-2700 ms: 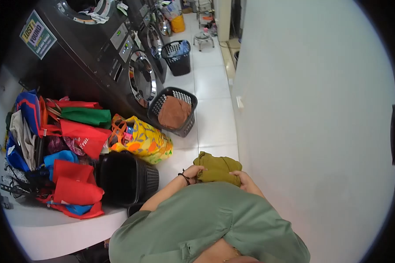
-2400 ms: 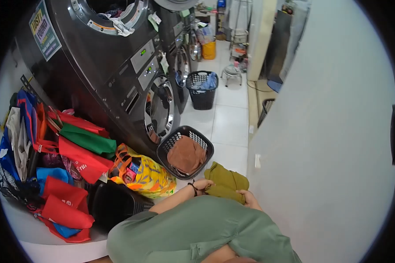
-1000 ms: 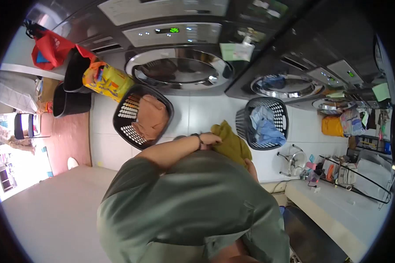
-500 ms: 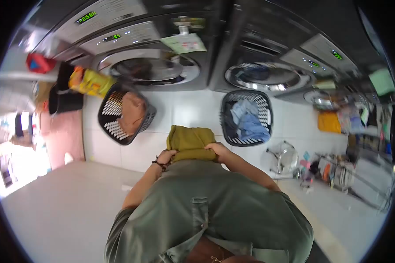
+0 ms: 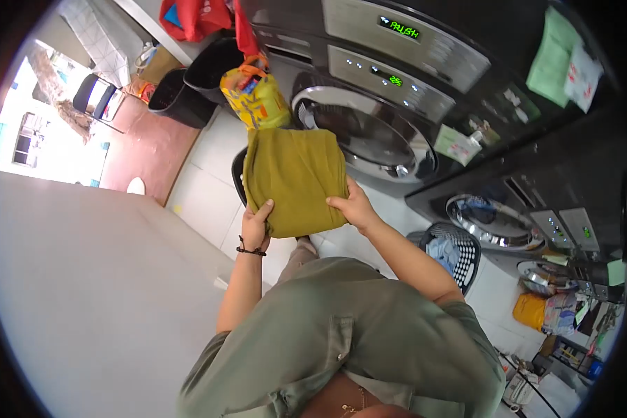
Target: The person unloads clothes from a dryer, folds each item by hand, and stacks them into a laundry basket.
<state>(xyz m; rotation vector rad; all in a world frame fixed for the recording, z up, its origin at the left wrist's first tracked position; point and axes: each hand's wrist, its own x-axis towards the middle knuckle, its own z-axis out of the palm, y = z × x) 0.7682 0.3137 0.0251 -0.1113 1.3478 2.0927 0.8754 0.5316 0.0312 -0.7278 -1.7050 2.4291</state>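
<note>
A folded olive-yellow cloth (image 5: 296, 182) is held out in front of my body, its kind of garment not clear. My left hand (image 5: 257, 224) grips its lower left side, thumb on top and fingers underneath. On the right edge, my right hand (image 5: 354, 206) has the same hold. Behind the cloth, a black laundry basket (image 5: 238, 178) is mostly hidden, with only its left rim showing. Another black basket (image 5: 468, 251) with light blue clothes (image 5: 442, 254) stands on the floor to the right.
Stacked dark washing machines (image 5: 369, 132) line the far side and the right. A yellow patterned bag (image 5: 256, 97) and black bins (image 5: 181, 97) stand beyond the cloth. A pale counter or wall (image 5: 104, 279) runs along my left. Crowded items (image 5: 557, 355) fill the lower right.
My view has turned to the left. Both hands have raised the folded cloth from near my waist and moved it outward, now over the basket that held a brown-orange cloth.
</note>
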